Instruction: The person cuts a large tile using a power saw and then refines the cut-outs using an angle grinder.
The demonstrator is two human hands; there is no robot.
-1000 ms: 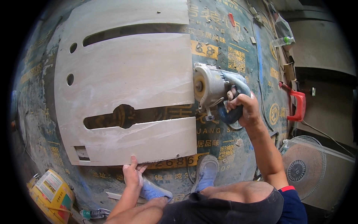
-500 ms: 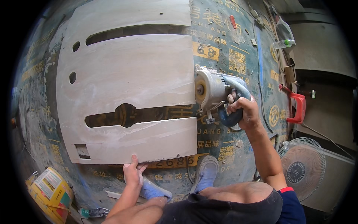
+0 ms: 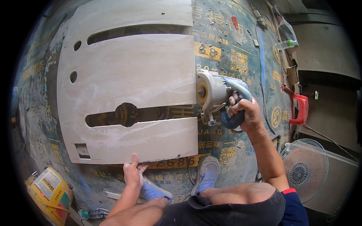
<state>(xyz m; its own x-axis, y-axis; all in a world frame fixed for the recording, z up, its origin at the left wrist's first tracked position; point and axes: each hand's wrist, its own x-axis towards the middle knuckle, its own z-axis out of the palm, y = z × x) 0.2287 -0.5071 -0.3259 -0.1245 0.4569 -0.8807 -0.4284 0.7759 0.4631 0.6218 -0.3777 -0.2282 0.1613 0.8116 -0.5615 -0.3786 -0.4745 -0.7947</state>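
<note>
A large pale board [image 3: 128,67], with two long slots, two round holes and a small rectangular cutout, lies on the printed floor covering. My left hand [image 3: 134,169] grips its near edge, thumb on top. At the board's right edge my right hand [image 3: 243,113] is closed round the handle of a dusty power saw with a round blade [image 3: 209,92]. The saw sits upright on the floor covering. My feet [image 3: 205,177] are just below the board, beside my left hand.
A yellow bucket [image 3: 51,192] stands at lower left, a mesh-guarded fan [image 3: 303,169] at lower right. Along the right lie a red plastic tool [image 3: 299,109], a bottle [image 3: 286,44], a plastic bag, cables, and large sheets [image 3: 322,49]. A small red object [image 3: 235,22] is on the covering [image 3: 241,60].
The view has tilted very slightly. My hands keep their holds on the board and the saw, with no clear movement of either.
</note>
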